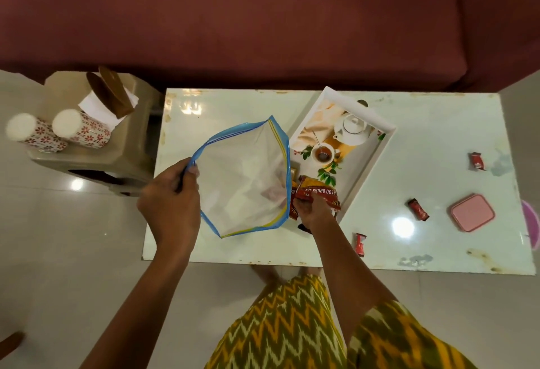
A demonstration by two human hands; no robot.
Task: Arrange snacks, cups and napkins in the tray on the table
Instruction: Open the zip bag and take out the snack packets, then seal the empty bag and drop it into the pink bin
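Left hand point(169, 202) grips one zip bag point(245, 176); right hand point(314, 211) clutches snack packets point(317, 193); three small wrappers point(418, 209), two cups point(83, 129).

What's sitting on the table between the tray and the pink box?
In the head view, one small red candy lies on the table between the tray and the pink box, nearer the box. The rest is bare tabletop.

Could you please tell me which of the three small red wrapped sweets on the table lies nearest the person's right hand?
The small red wrapped sweet by the table's near edge; the other two lie farther from the right hand.
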